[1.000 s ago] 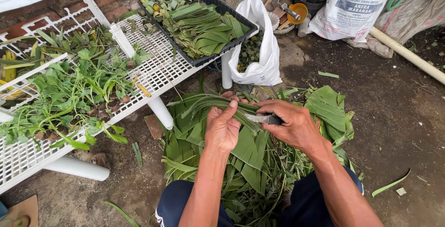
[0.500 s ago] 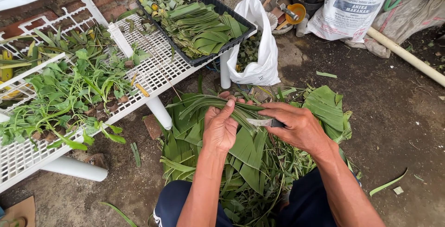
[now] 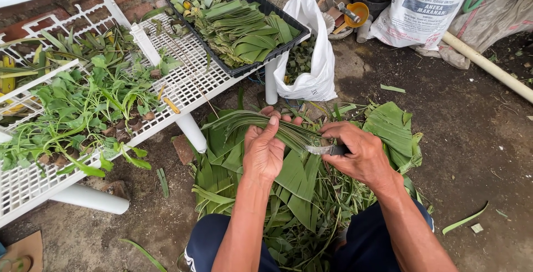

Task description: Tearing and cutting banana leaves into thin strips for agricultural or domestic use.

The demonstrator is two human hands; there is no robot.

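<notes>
Your left hand clamped the leaf bundle over the leaf pile | right hand gripped a knife, blade on it | black tray held folded leaves | white bag held scraps

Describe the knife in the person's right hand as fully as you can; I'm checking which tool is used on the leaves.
The knife is small, with a short, pale metal blade that looks worn, and a dark handle mostly hidden in the right hand. It lies roughly level, its tip pointing left, against the bundle of long green leaves that the left hand presses down. The exact edge contact is too small to tell.
</notes>
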